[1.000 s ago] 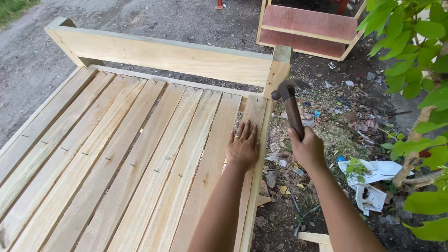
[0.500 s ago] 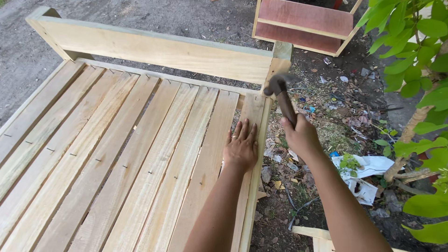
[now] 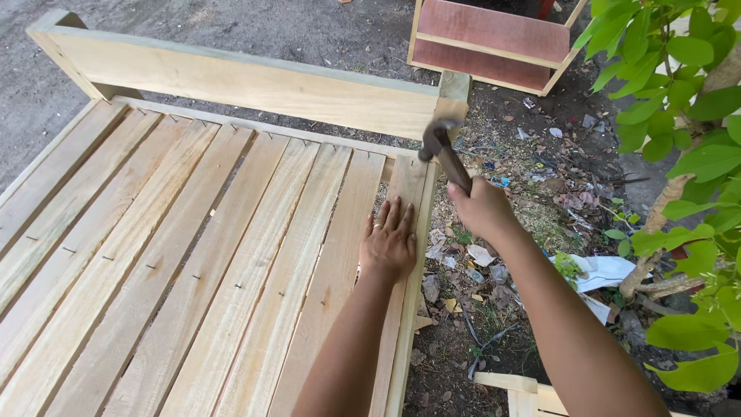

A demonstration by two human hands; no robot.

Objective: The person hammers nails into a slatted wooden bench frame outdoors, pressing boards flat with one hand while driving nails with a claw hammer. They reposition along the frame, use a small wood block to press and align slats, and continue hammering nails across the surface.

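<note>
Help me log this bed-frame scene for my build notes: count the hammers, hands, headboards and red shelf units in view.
Hammer: 1
Hands: 2, left hand and right hand
Headboard: 1
Red shelf unit: 1
Total: 5

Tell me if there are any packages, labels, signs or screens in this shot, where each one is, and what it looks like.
No labels, signs or screens show.
White bag: crumpled on the dirt right of the right hand, by green weeds; whether it is packaging cannot be told.
Litter scraps: small blue and white bits on the ground beyond the hammer, too small to identify.
</note>
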